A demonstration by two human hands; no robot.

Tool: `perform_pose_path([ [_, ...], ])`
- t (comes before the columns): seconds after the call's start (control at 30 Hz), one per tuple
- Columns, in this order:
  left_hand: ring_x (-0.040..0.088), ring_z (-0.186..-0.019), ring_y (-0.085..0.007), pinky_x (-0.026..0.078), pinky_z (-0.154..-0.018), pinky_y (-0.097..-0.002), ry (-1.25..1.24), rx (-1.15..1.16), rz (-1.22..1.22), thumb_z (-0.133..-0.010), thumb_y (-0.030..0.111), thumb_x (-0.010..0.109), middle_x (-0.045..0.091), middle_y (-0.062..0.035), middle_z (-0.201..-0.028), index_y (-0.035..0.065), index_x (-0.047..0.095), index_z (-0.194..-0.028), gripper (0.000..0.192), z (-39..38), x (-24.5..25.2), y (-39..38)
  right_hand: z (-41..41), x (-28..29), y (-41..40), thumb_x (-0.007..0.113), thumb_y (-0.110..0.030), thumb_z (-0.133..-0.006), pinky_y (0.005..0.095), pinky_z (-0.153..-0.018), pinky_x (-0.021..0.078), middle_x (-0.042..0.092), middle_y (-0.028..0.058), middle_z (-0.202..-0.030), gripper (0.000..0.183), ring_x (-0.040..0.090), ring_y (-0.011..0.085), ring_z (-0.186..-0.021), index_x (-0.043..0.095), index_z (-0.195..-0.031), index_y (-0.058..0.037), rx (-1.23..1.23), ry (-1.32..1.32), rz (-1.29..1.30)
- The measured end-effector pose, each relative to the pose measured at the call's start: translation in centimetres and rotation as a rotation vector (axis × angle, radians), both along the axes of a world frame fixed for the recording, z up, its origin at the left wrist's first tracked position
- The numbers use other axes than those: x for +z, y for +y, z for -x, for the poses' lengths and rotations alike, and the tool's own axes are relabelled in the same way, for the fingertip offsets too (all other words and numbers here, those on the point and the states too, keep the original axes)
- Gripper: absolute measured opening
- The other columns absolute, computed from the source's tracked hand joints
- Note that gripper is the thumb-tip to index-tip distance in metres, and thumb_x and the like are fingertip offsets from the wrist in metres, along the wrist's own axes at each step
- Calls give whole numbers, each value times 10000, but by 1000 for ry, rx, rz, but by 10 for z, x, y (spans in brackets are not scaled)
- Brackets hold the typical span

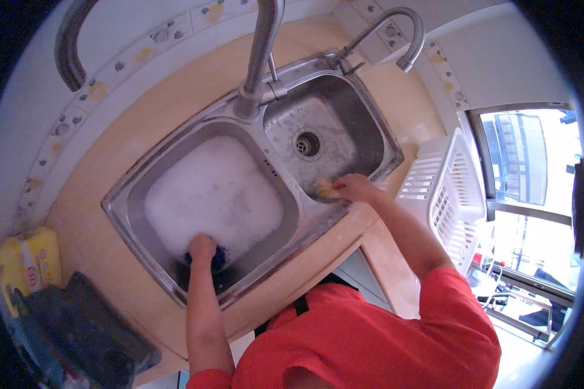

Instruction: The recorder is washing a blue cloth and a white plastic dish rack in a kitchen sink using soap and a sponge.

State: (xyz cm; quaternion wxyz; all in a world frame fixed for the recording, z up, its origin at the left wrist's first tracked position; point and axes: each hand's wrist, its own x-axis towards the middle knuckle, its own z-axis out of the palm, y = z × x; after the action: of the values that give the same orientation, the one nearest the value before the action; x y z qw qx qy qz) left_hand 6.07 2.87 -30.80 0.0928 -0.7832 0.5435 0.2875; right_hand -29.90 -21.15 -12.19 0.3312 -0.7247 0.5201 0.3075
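Note:
My left hand point(203, 247) reaches into the near edge of the foam in the larger steel sink basin point(135, 204). Its fingers touch a dark thing point(218, 260), perhaps cloth, and are partly hidden, so I cannot tell whether they grip it. White suds point(209, 185) cover most of the water. At the near rim of the smaller basin point(340, 112), my right hand point(354, 187) pinches a small yellowish thing point(327, 189), which looks like a sponge or cloth. A round drain point(307, 144) shows in that basin's floor.
A tall steel faucet point(255, 63) rises between the basins, and a thinner curved tap point(411, 29) stands at the back right. A white plastic basket point(455, 194) is by the window. At left are a yellow package point(34, 257) and dark cloth or plastic point(97, 321).

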Motion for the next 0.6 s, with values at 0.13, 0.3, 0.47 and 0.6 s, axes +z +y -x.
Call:
perform_pose_path([
  [0.13,621,-833,-351,488,-758,-441,-40,36,-40,-768,245,547,641,-200,-862,26,676,-775,254,12,2,-13,-42,-57,8,484,-238,-825,406,-763,456,621,178,-981,288,598,329,-880,618,-1005,-58,-174,-515,-108],
  [0.3,612,-854,-362,480,-780,-443,-15,-48,-74,-773,247,538,636,-213,-878,13,676,-793,272,-2,11,2,-147,-82,-88,589,-146,-723,386,-641,473,637,153,-783,159,613,277,-727,613,-799,-8,147,-496,295],
  [0.47,599,-868,-379,467,-793,-461,25,88,-138,-765,271,533,625,-227,-912,-6,665,-851,318,25,31,-29,-103,-144,-168,605,-149,-684,385,-597,478,611,148,-664,131,610,265,-655,642,-723,-30,-547,-550,712],
  [0.6,597,-861,-384,465,-788,-466,-58,6,-132,-748,249,528,628,-217,-912,-5,663,-852,307,-1,7,2,-52,-136,-186,601,-140,-726,435,-683,505,617,212,-907,241,622,361,-793,604,-937,-26,-244,-422,971],
])
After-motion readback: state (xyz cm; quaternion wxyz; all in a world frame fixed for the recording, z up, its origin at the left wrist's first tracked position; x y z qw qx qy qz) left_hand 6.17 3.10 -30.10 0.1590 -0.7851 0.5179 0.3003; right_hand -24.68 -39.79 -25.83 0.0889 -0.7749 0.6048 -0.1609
